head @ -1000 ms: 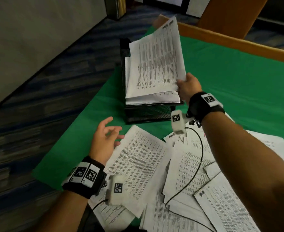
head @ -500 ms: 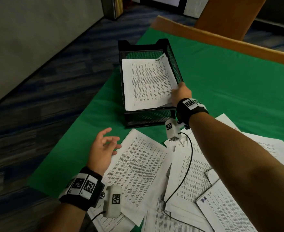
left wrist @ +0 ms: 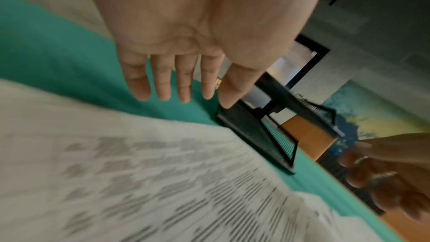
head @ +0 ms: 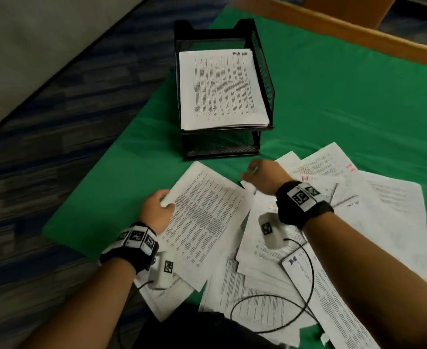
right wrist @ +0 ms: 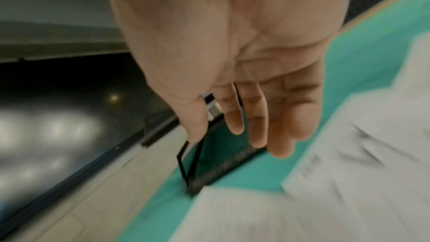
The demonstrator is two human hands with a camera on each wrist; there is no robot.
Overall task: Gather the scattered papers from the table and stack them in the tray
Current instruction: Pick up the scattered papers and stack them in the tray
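Note:
A black mesh tray [head: 266, 71] stands at the far left of the green cloth [head: 346, 109], with a stack of printed sheets [head: 220, 89] lying flat in its top level. Scattered papers [head: 358, 210] cover the near part of the cloth. My left hand [head: 157, 210] is at the left edge of a large printed sheet [head: 202, 217]; in the left wrist view its fingers [left wrist: 163, 87] are straight and hold nothing. My right hand [head: 260, 172] hovers just in front of the tray above the papers, its fingers [right wrist: 256, 126] relaxed and empty.
The cloth ends at the left, where the patterned floor [head: 56, 122] begins. A wooden table rim [head: 358, 28] runs along the far side. Camera cables [head: 270, 311] loop over the near papers. The tray's lower level [head: 220, 144] shows dark mesh.
My right hand laid its sheets flat in the tray, let go and drew back over the scattered papers. My left hand moved to the left edge of the large sheet.

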